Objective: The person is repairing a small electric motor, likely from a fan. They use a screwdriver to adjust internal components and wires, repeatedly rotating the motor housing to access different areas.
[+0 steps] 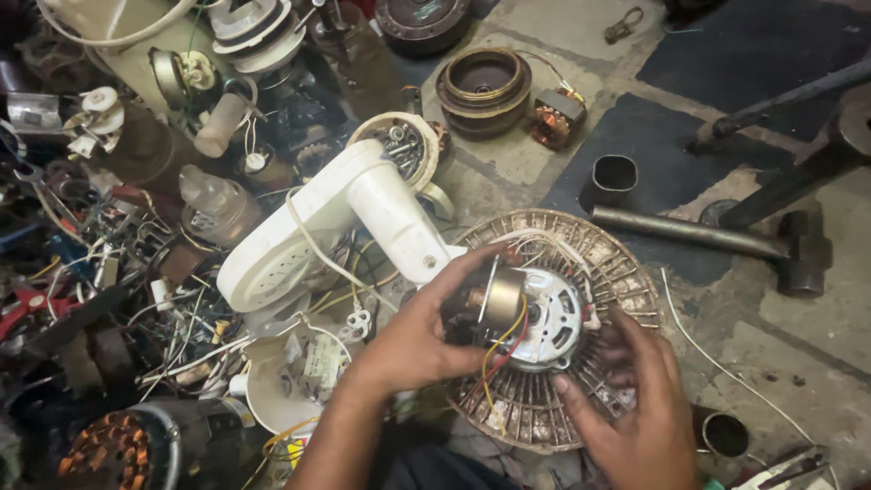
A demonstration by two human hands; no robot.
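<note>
My left hand [425, 331] grips the rear of a small fan motor [535, 318], silver with a brass-coloured cylinder and red and yellow wires. Fingers of my right hand [635, 408] touch the motor's lower right side and rest on the round, dusty fan grille [599, 263] that lies under the motor. A white plastic fan neck and base [336, 222] lies just to the left, touching the grille's edge.
A heap of wires, motor parts and tools [136, 254] fills the left. A round motor housing [484, 86] and a copper coil [555, 113] lie at the back. A hammer [726, 240] lies right, a metal cup [724, 434] near my right wrist.
</note>
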